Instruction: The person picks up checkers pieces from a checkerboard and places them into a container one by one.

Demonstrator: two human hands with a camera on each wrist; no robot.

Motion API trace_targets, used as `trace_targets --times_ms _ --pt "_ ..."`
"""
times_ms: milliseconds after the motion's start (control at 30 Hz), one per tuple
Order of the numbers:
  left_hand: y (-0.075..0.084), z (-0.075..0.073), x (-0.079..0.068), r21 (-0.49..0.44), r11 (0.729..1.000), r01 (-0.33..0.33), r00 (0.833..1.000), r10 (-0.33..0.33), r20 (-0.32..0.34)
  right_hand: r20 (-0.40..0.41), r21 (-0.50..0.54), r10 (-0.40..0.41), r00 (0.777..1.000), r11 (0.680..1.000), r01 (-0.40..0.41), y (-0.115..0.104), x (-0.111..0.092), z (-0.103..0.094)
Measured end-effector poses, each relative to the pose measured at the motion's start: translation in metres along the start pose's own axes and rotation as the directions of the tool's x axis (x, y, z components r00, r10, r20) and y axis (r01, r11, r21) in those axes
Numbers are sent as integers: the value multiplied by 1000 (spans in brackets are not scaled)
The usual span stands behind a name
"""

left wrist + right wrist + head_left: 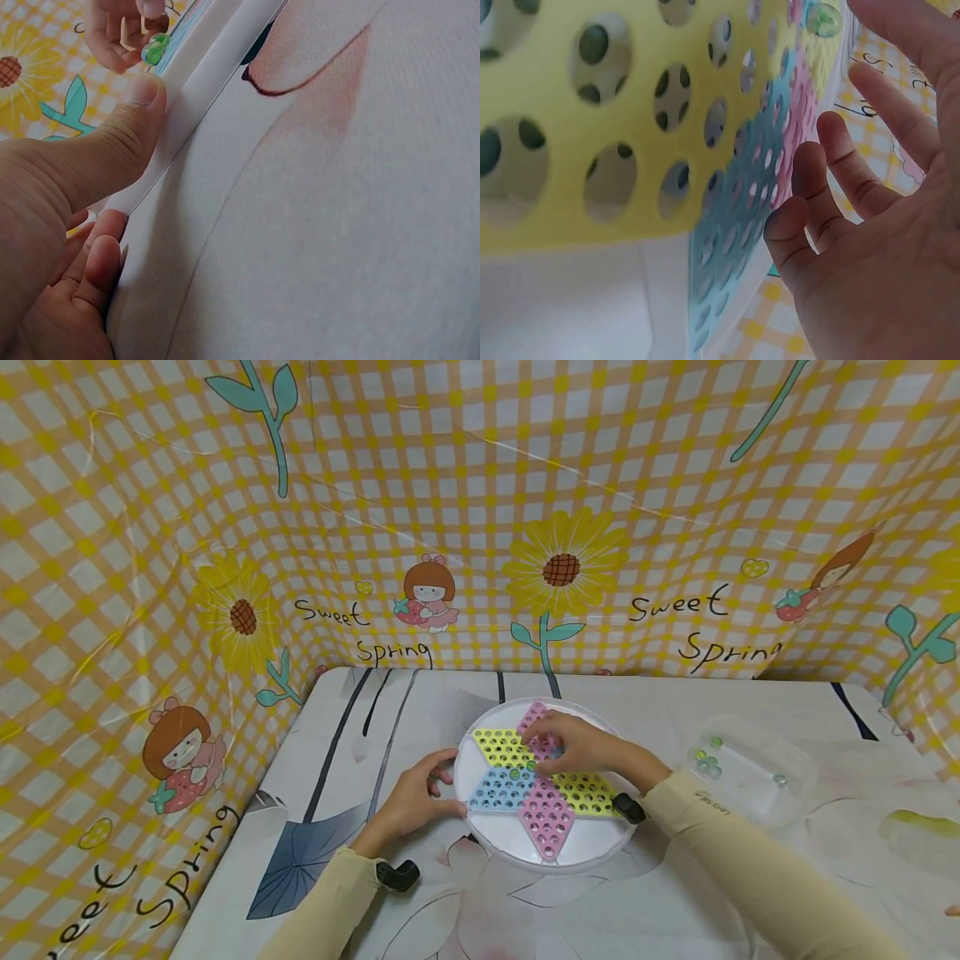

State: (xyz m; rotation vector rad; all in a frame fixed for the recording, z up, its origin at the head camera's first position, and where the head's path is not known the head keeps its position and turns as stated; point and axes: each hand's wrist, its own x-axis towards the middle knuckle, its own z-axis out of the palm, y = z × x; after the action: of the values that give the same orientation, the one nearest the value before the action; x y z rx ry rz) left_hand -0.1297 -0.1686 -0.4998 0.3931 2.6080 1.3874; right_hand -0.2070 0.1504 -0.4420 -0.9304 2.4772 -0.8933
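Note:
A round white Chinese checkers board [480, 835] lies on the table, its star of holes coloured yellow, blue and pink. My left hand [420, 789] holds its left rim; in the left wrist view the thumb [135, 124] lies at the rim with the other fingers bent below it. Over the middle of the star hovers my right hand [573, 745], thumb and fingers apart. Beside its thumb, a green marble [531, 766] sits close to another green marble [515, 774]. In the right wrist view, the lower fingers [840, 154] are loosely bent and hold nothing.
To the right of the board stands a clear plastic tray [750, 806] with several green and clear marbles [707, 763] in it. A floral cloth [450, 910] covers the table. Checked yellow sheeting [480, 527] hangs behind it and at the sides.

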Motion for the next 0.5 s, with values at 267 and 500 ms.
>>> trace_targets --times_ms 267,500 --pt "0 0 0 0 1000 -3 1000 3 3 21 -23 18 1000 1000 -18 0 3 4" --pt "0 0 0 -2 1000 3 1000 -3 -3 14 -19 30 999 999 -30 2 4 7"
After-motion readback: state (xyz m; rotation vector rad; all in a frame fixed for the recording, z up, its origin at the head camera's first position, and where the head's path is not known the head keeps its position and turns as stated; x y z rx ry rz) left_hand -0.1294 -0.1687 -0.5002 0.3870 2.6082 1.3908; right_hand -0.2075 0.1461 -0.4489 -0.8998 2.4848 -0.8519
